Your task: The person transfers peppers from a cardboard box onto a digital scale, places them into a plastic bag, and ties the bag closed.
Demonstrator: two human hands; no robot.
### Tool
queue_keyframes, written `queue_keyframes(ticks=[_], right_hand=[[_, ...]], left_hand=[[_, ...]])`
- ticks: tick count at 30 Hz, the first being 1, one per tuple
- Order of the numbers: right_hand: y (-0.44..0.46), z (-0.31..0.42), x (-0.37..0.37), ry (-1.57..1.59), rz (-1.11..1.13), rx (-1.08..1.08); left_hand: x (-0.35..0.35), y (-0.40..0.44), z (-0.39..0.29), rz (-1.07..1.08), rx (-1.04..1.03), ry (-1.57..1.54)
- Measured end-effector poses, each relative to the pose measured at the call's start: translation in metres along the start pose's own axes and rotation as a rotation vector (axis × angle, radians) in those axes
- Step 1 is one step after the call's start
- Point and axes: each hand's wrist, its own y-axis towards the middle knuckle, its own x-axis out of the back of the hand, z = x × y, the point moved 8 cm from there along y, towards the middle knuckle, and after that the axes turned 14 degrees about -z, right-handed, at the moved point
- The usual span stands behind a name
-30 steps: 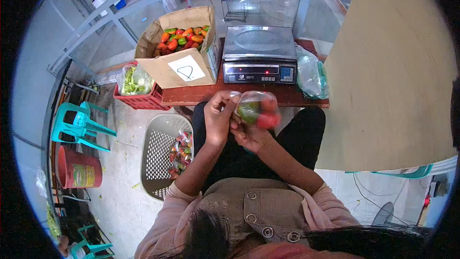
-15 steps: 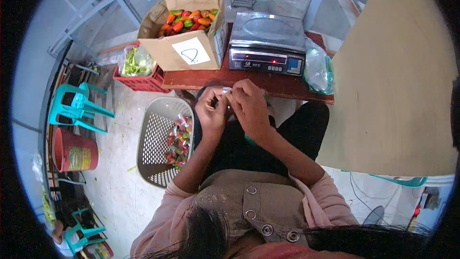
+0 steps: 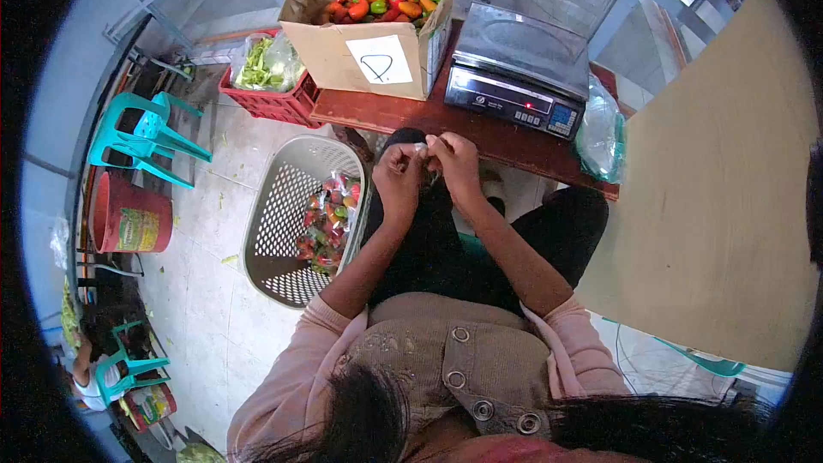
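Above my lap, my left hand (image 3: 399,173) and my right hand (image 3: 454,165) meet at the fingertips. Both pinch the whitish, twisted end of a clear plastic bag (image 3: 421,148). The rest of the bag and its contents are mostly hidden behind my hands. Left of my knees stands a grey perforated basket (image 3: 273,214) holding several bagged peppers (image 3: 330,216). An open cardboard box (image 3: 321,56) of red, orange and green peppers (image 3: 379,5) rests on the red-brown bench beyond my hands.
On the bench (image 3: 497,139) are a digital scale (image 3: 523,56) and plastic bags (image 3: 602,133). A red crate (image 3: 270,105) holds bagged greens. Teal chairs (image 3: 147,133) and a red bucket (image 3: 129,214) stand left. A pale board (image 3: 711,189) is at right. Another person (image 3: 90,381) is lower left.
The bagged peppers I held in view a second ago are now mostly hidden below my hands. My right hand has risen to meet my left at the bag's end. The view has shifted and turned.
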Motion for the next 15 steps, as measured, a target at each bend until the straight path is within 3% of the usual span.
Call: queue_keyframes(ticks=[1,4,7,10,12,15], right_hand=[[-0.002,0.001,0.001,0.018,0.001,0.03],[-0.004,0.008,-0.002,0.067,-0.017,0.114],[-0.008,0.016,-0.005,0.049,-0.063,0.184],[-0.016,0.034,-0.006,0.023,-0.054,0.29],[-0.023,0.044,-0.01,0.099,-0.03,0.319],[-0.026,0.04,-0.015,0.124,-0.003,0.174]], left_hand=[[0.001,0.0,-0.007,-0.036,-0.074,0.012],[0.004,0.003,0.011,-0.094,0.041,-0.1],[0.011,0.005,0.004,-0.093,-0.003,-0.042],[0.013,0.0,-0.014,-0.023,0.169,-0.237],[0.016,0.006,-0.008,0.037,0.093,-0.168],[0.019,0.006,0.0,0.056,0.11,-0.15]])
